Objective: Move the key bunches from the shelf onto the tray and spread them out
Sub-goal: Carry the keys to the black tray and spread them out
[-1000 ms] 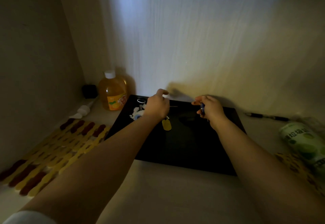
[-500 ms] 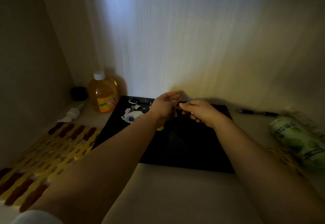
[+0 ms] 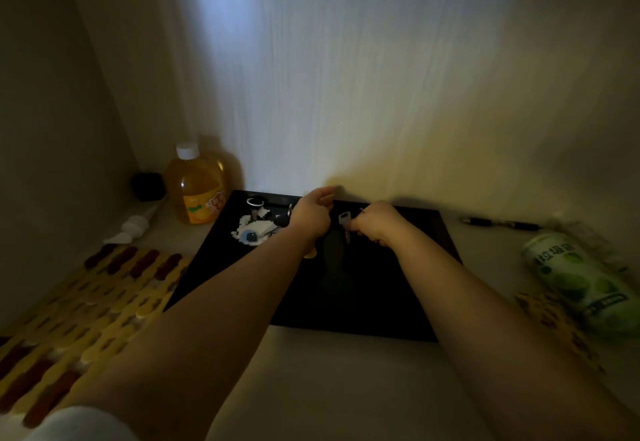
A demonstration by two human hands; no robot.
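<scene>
Fingers [image 3: 356, 224] pinch key [image 3: 344, 221]; bottle label [image 3: 202, 203] unreadable.

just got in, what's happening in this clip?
A person is working over a black tray on a dim shelf. Both hands are at the tray's far side: the right hand pinches a silver key, and the left hand is closed beside it, apparently on the same bunch, with a yellow tag showing beneath it. Another key bunch with a white pixel-style charm already lies on the tray's left part. An orange bottle stands off the tray.
</scene>
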